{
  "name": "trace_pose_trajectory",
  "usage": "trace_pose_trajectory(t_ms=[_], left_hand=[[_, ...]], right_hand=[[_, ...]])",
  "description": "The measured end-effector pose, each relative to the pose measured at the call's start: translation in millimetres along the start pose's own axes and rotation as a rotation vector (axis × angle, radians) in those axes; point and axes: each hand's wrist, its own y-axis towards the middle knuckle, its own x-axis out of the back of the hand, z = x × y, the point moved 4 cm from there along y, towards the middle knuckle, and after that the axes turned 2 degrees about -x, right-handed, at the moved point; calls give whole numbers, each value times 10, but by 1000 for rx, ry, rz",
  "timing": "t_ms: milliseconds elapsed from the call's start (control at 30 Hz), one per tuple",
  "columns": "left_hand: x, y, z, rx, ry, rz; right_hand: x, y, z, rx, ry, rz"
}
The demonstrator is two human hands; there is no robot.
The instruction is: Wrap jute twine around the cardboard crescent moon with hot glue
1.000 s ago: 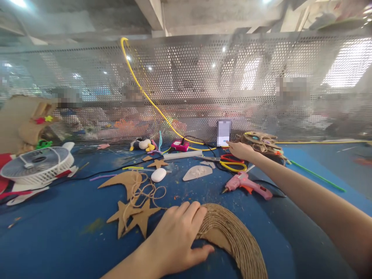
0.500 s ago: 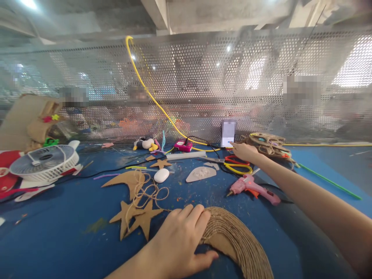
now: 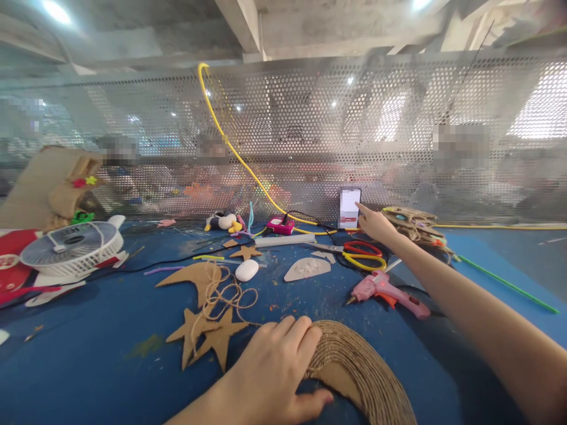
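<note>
My left hand [image 3: 281, 360] is closed over the upper end of a cardboard crescent [image 3: 367, 366] covered in rows of jute twine. Its thumb lies apart on the inner side, and its palm is hidden. Loose twine [image 3: 239, 300] trails from near that hand to a tangle over two cardboard stars [image 3: 221, 339] and a bare cardboard crescent [image 3: 195, 277]. At the back, my right hand [image 3: 374, 224] points with its index finger stretched out at the lit screen of an upright phone [image 3: 349, 209]. The fingertip appears to touch the screen; nothing is held there.
A pink glue gun [image 3: 390, 293] and scissors [image 3: 363, 255] lie below my right forearm. Nearby are a white oval object [image 3: 247, 270] and a pale sheet with glue blobs [image 3: 308, 269]. A white fan [image 3: 73, 248] stands left; a perforated metal screen [image 3: 301, 136] rises behind.
My right index finger has moved up from the phone's lower edge to its screen, and the screen's picture differs. My left hand stays on the twine-covered crescent. The view has tilted up slightly.
</note>
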Motion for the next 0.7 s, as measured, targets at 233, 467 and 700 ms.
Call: trace_pose_trajectory(t_ms=[233,467,700], left_hand=[[14,6,-2,4,28,34],[16,10,-8,1,25,46],[1,-3,1,-7,19,31]], right_hand=[[-7,82,-37,-32,41,3],[-9,139,-44,-29,45,8],[-39,101,-58,-7,42,1]])
